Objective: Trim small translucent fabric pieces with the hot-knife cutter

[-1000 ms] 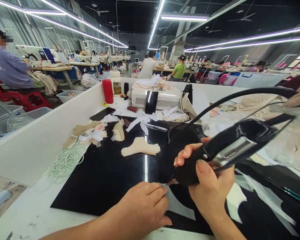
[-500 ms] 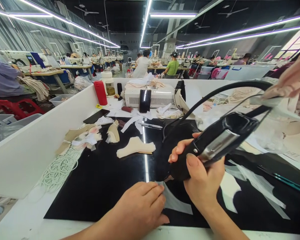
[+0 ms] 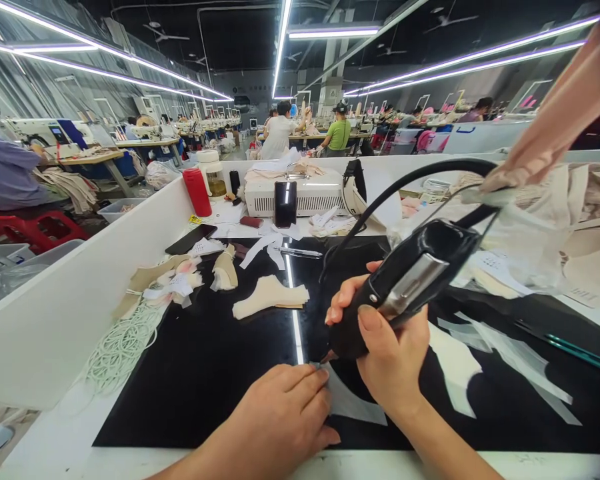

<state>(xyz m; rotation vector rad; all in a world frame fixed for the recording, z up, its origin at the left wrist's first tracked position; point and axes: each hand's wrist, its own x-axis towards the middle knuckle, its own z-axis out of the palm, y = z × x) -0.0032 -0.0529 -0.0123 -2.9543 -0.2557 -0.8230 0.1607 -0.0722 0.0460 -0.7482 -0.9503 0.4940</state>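
Observation:
My right hand point(image 3: 395, 340) is wrapped around a black corded hand tool point(image 3: 405, 283) with a silver lever along its side. The tool is tilted, its narrow tip pointing down beside my left fingertips. Fingers together, my left hand point(image 3: 293, 410) presses a sheer whitish fabric piece point(image 3: 357, 400) against the black mat point(image 3: 195, 373); part of that piece is hidden beneath the hand. A cream fabric stack point(image 3: 270, 297) lies beyond my hands. To the right are a cream cut piece point(image 3: 453, 367) and sheer strips point(image 3: 517, 360).
A pale-green cord heap point(image 3: 123, 350) and fabric scraps point(image 3: 173, 280) lie left. A white vented box point(image 3: 310, 193), phone point(image 3: 285, 203) and red bottle point(image 3: 197, 192) stand behind. The black cable point(image 3: 405, 183) arches to a pinkish hanging strip point(image 3: 545, 140). Co-workers sit farther off.
The tool and my right hand have shifted slightly left, with the tip nearer my left fingertips. The view has shifted a little. My left hand stays on the sheer piece.

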